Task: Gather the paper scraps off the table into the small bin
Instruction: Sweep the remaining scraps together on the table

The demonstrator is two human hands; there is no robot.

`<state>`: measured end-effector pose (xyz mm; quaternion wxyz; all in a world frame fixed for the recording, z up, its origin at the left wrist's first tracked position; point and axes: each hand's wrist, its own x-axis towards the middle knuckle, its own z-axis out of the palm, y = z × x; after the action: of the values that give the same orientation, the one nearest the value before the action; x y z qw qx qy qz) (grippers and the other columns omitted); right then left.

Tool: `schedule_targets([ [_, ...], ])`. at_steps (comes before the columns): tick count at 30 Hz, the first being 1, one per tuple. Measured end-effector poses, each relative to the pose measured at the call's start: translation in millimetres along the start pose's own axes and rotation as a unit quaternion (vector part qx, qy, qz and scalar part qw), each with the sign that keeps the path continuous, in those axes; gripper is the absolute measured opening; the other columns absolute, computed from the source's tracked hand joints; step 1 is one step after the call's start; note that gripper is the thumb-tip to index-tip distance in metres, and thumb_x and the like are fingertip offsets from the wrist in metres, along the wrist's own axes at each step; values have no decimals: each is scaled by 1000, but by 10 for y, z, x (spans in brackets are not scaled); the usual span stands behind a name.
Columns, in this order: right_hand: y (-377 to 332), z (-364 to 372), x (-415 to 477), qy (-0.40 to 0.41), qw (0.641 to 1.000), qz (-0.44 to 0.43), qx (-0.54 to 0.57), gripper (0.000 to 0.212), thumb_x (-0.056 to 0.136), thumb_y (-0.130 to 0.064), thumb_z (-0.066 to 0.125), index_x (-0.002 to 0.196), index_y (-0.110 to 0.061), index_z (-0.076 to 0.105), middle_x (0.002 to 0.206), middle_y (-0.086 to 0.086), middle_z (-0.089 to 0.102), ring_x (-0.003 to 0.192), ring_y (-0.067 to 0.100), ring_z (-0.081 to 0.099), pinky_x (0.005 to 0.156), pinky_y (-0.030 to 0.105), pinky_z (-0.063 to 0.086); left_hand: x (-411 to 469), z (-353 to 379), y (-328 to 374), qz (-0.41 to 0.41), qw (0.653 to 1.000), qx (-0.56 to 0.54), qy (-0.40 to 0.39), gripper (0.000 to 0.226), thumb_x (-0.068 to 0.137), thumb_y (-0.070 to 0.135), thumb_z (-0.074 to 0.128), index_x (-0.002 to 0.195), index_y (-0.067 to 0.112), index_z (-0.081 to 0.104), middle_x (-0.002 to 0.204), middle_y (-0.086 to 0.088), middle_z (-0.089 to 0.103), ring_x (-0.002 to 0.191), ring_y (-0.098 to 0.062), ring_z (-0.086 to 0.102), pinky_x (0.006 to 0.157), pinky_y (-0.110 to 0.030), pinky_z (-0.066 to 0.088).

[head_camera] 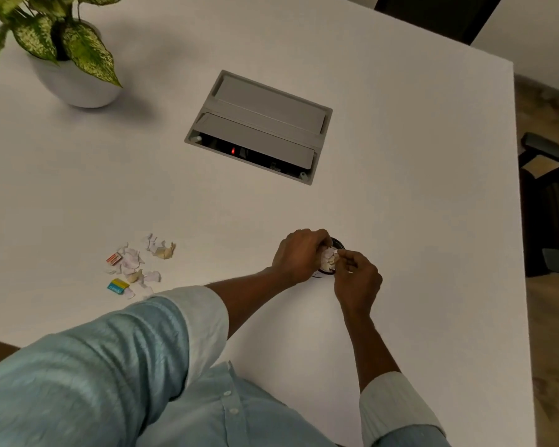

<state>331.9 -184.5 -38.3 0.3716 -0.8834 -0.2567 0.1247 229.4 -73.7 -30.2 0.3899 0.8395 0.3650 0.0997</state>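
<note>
Fingers of both hands meet over the small round black bin (336,245), which is mostly hidden beneath them. The left hand (299,256) curls down over the bin's mouth, pinched together on a wad of pale torn paper scraps (328,258) that sits heaped at the rim. The right hand (357,280), just on the near side of that wad, closes its fingertips on a small white bit at the wad's edge. Judging by this, both hands are pressing the load down so it stays inside instead of spilling.

Well to the left of the grip, a loose pile of white and tan paper scraps (139,264) lies on the white table (400,188), so the task looks partly done. Mixed into that pile are a small orange box (114,259) and a teal and yellow packet (118,286). Nothing stands between the pile and the bin. Beyond the grip sits a grey flip-lid cable box (262,124), and farther left a leafy plant in a white pot (75,82).
</note>
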Motion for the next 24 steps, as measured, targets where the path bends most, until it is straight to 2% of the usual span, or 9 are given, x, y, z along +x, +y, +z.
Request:
schedule_targets([
  [3, 27, 31, -38, 2, 999, -30, -22, 15, 90, -8, 66, 101, -13, 74, 96, 2, 75, 83, 18, 70, 71, 31, 59, -79, 10, -64, 0, 999, -14, 41, 22, 91, 10, 61, 112, 17, 68, 99, -4, 72, 92, -23, 62, 73, -39, 53],
  [6, 31, 86, -119, -28, 992, -86, -93, 25, 88, -12, 68, 113, -17, 69, 109, 1, 70, 101, 22, 65, 77, 39, 58, -245, -15, -255, -11, 997, 20, 73, 19, 96, 13, 61, 115, 15, 64, 111, -1, 69, 104, -22, 60, 75, -41, 55],
  [8, 42, 113, -170, -67, 980, -132, -130, 38, 86, -17, 71, 123, -20, 64, 122, 0, 68, 111, 23, 61, 88, 40, 55, -429, -32, -459, -13, 996, 69, 57, 23, 96, 14, 62, 120, 14, 62, 120, -1, 65, 113, -22, 57, 72, -41, 56],
  [11, 66, 170, -197, -117, 957, -190, -188, 48, 91, -25, 68, 137, -16, 57, 142, 5, 60, 131, 26, 55, 112, 45, 42, -797, -80, -828, -28, 989, 145, 7, 33, 95, 19, 65, 127, 12, 58, 131, -3, 58, 123, -26, 53, 74, -41, 56],
  [13, 81, 207, -205, -150, 934, -212, -245, 51, 98, -35, 59, 145, -15, 52, 152, 7, 51, 144, 25, 44, 123, 46, 26, -1066, -120, -1075, -37, 980, 193, -33, 46, 96, 25, 66, 136, 7, 55, 147, -11, 51, 137, -32, 48, 93, -44, 56],
  [15, 100, 238, -223, -174, 911, -223, -300, 54, 104, -44, 46, 150, -17, 45, 158, 7, 44, 151, 22, 34, 128, 46, 11, -1353, -154, -1296, -47, 967, 238, -72, 61, 98, 34, 65, 146, 3, 47, 163, -20, 35, 152, -38, 32, 115, -47, 43],
  [17, 108, 253, -234, -183, 896, -229, -334, 57, 105, -48, 39, 152, -17, 43, 159, 8, 42, 153, 24, 30, 128, 48, 4, -1611, -173, -1482, -62, 959, 258, -102, 76, 99, 44, 62, 155, 1, 35, 170, -22, 15, 159, -38, 13, 127, -48, 27],
  [21, 105, 240, -179, -207, 880, -219, -368, 60, 105, -51, 32, 153, -15, 41, 160, 8, 41, 153, 21, 28, 127, 52, 1, -1935, -152, -1685, -78, 948, 276, -138, 93, 101, 55, 53, 162, 1, 10, 170, -20, -15, 159, -35, -15, 131, -46, 5],
  [24, 72, 221, -174, -191, 899, -212, -331, 54, 107, -46, 33, 148, -14, 47, 155, 8, 49, 149, 19, 37, 127, 51, 4, -2043, -141, -1735, -89, 950, 268, -133, 97, 100, 54, 56, 163, 2, 5, 169, -18, -22, 158, -32, -20, 131, -43, 0],
])
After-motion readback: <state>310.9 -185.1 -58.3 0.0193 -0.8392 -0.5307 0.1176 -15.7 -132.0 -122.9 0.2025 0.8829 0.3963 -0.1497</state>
